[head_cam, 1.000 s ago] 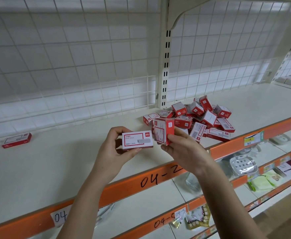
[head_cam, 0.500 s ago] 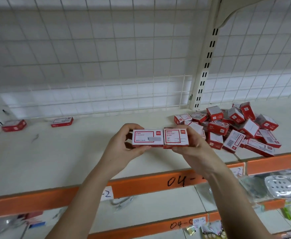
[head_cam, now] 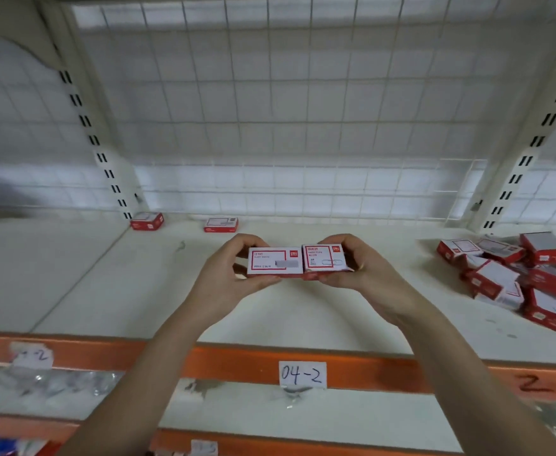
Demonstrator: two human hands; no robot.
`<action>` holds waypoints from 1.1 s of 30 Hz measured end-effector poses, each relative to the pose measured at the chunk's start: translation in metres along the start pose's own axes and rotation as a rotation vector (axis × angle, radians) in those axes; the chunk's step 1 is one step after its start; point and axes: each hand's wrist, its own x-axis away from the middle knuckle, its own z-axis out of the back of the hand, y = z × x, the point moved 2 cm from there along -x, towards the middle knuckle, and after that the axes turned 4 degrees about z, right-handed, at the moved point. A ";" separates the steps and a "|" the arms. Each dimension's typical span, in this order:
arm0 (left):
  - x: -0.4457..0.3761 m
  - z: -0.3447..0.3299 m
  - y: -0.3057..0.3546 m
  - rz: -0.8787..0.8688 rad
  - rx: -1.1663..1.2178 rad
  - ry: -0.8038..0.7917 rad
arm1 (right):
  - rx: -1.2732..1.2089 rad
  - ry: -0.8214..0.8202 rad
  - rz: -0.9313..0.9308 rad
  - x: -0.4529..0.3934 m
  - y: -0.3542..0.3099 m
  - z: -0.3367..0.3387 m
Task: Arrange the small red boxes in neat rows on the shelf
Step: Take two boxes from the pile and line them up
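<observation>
My left hand (head_cam: 224, 278) grips a wide red and white box (head_cam: 275, 261). My right hand (head_cam: 367, 274) grips a shorter red box (head_cam: 325, 260). The two boxes touch end to end, held level above the white shelf (head_cam: 131, 291). Two more red boxes lie at the back: one (head_cam: 147, 220) by the left upright, another (head_cam: 221, 224) just right of it. A loose pile of red boxes (head_cam: 526, 278) lies on the shelf at the right.
A wire grid back panel (head_cam: 270, 126) closes the rear of the shelf, with slotted uprights at left (head_cam: 95, 139) and right (head_cam: 530, 149). An orange front rail (head_cam: 237, 360) carries a paper label "04-2" (head_cam: 302, 374). Lower shelves hold blurred packaged items.
The view has swung left, so the pile now sits at the far right. Both hands with the two joined boxes have moved left, toward the two boxes at the back.
</observation>
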 end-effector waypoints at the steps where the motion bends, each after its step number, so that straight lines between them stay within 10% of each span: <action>1: -0.001 0.013 -0.006 0.012 -0.007 0.014 | 0.036 -0.018 0.004 -0.010 -0.002 -0.011; 17: -0.039 0.219 -0.096 0.060 -0.162 0.148 | 0.251 -0.062 0.005 -0.176 -0.004 -0.196; 33: -0.059 0.281 -0.138 0.041 -0.305 0.122 | 0.726 0.011 -0.088 -0.258 0.030 -0.245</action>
